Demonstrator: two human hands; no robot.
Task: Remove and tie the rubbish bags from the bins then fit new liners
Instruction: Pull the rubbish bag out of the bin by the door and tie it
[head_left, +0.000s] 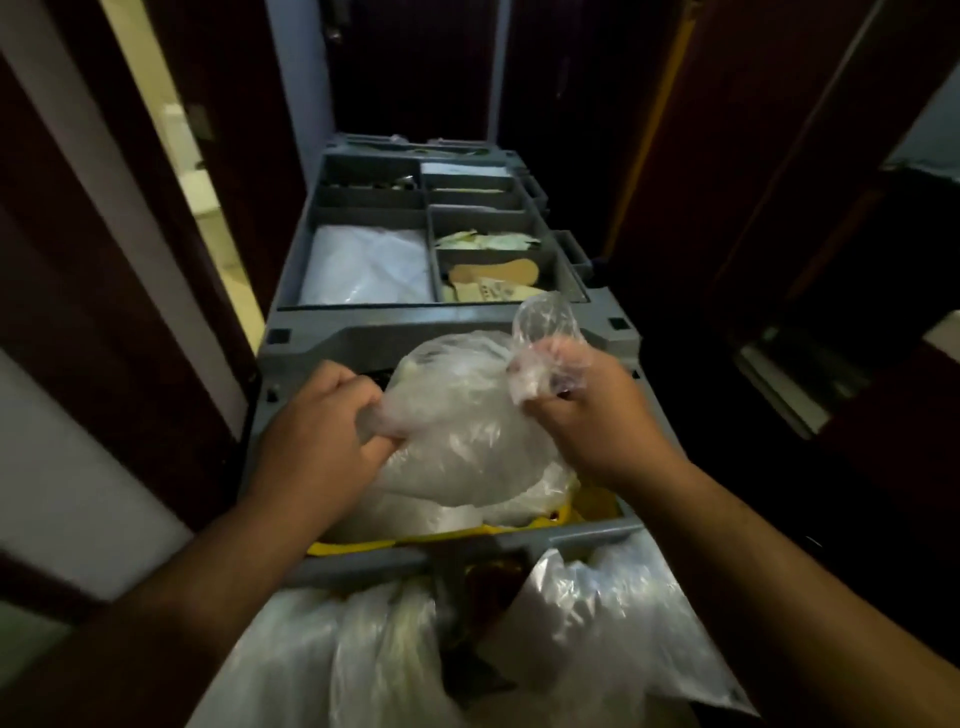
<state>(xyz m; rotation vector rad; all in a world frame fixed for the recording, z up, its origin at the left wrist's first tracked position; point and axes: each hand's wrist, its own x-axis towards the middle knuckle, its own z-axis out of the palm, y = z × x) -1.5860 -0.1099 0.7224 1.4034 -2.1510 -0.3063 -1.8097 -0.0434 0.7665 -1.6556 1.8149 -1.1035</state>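
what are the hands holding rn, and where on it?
Both hold the clear rubbish bag: left hand grips bunched film on its left side, right hand grips the gathered neck at its top right.

I log the cart (447, 332) as plain mid grey, no pattern. Over its near bin, the rubbish bag (457, 415) is translucent milky white. Along the cart's near rail runs a bright yellow lining (353, 546). The hanging bags (623, 623) off its near end are clear and whitish. In the cart's far tray I note a white sheet (363, 265), a tan cardboard shape (493, 273) and pale green papers (483, 241). The doors (753, 156) flanking the cart are dark red-brown.
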